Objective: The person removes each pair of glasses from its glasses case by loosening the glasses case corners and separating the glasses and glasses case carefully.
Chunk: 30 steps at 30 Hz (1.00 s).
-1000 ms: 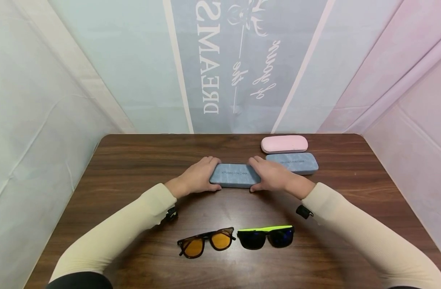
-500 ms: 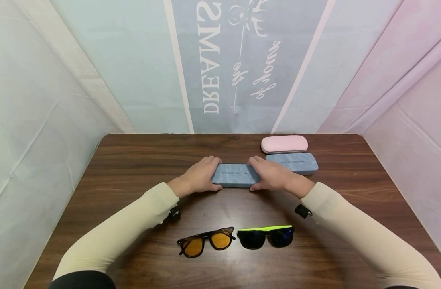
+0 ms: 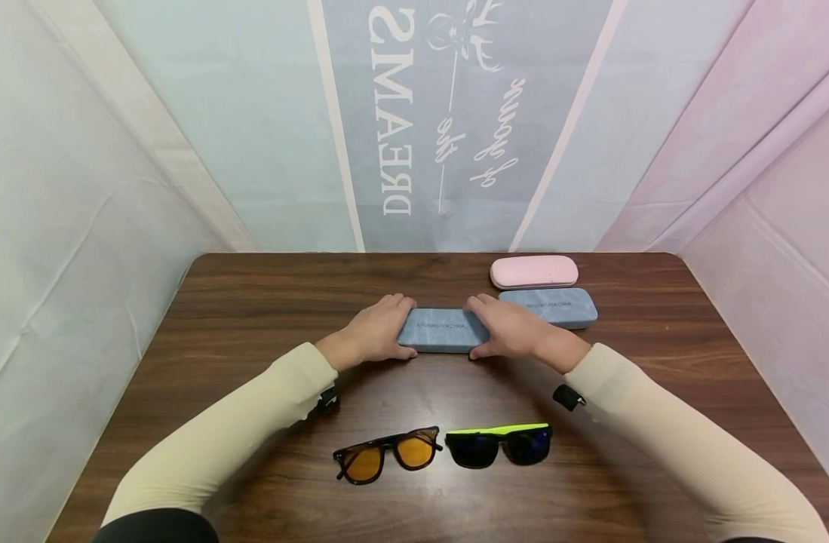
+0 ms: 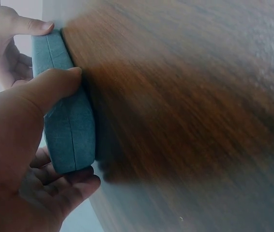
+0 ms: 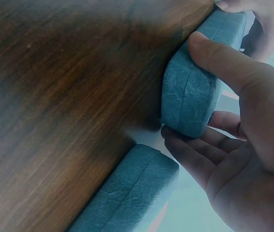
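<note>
In the head view, a blue-grey hard glasses case (image 3: 443, 329) with dark lettering on its lid lies mid-table, its lid closed. My left hand (image 3: 376, 329) grips the left end, thumb at the near side and fingers around the far side. At the other end, my right hand (image 3: 512, 329) holds it the same way. Both wrist views show a seam running along the side of the case (image 4: 71, 128), with the thumbs pressed near it. Closer to me lie sunglasses with amber lenses (image 3: 363, 465) and black sunglasses with bright yellow-green temples (image 3: 478, 450).
A second blue-grey glasses case (image 3: 570, 308) lies just right of the held one, partly behind my right hand. Behind it is a pink glasses case (image 3: 535, 271) near the back edge of the wooden table (image 3: 251, 302). Fabric backdrops (image 3: 278, 151) surround the table's back and sides.
My left hand has shifted very slightly to the right at its end of the case. The right hand, the case and both pairs of sunglasses stay essentially where they were.
</note>
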{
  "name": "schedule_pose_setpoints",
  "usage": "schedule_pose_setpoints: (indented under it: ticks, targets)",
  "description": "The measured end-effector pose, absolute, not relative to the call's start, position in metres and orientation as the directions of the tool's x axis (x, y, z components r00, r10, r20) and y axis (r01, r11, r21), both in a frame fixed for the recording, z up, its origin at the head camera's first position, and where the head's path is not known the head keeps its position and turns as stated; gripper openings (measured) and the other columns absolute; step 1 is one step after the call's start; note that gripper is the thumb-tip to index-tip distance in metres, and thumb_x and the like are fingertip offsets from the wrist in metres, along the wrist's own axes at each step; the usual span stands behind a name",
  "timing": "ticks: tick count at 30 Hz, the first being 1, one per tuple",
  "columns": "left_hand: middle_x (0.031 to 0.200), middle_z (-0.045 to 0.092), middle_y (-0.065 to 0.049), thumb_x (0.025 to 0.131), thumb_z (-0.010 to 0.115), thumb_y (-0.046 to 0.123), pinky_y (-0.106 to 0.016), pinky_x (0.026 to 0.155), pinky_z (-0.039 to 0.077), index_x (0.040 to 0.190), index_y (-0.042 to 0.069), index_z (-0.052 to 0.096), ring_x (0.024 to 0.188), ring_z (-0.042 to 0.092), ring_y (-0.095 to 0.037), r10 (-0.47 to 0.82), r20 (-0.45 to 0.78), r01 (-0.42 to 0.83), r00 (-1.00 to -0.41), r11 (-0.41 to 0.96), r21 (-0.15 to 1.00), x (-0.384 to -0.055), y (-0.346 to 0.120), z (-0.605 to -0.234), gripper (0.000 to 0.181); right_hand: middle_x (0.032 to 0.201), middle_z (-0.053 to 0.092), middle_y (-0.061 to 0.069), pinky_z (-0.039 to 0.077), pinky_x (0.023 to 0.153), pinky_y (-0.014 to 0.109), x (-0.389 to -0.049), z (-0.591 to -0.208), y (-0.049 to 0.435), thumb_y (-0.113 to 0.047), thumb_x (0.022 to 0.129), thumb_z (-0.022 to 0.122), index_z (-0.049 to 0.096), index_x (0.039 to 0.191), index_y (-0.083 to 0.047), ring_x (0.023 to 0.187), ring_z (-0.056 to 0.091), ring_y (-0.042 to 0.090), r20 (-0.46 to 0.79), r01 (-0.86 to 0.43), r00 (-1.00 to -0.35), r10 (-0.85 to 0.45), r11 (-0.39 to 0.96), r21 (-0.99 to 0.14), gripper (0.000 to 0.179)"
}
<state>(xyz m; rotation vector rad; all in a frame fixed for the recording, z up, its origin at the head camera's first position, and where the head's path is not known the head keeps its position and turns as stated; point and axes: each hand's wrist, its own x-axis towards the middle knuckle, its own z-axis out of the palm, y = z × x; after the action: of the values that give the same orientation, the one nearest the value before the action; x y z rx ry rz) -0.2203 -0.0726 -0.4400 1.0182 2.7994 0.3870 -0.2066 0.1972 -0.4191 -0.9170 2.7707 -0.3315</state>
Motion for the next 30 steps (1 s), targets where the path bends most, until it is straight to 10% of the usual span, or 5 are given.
schedule_pose_setpoints:
  ticks: [30]
  targets:
    - [0.124,0.054,-0.011,0.082,0.086,0.041,-0.038,0.093,0.05,0.134,0.002,0.049,0.112,0.052,-0.023,0.603,-0.115,0.56,-0.789,0.784,0.269,-0.22,-0.065,-0.437,0.075,0.119,0.065,0.015,0.053,0.087,0.047,-0.216,-0.406,0.191,-0.039,0.078,0.089,0.059,0.126,-0.002,0.105,0.064,0.029,-0.166,-0.603,-0.754,-0.636,0.77,-0.211,0.067]
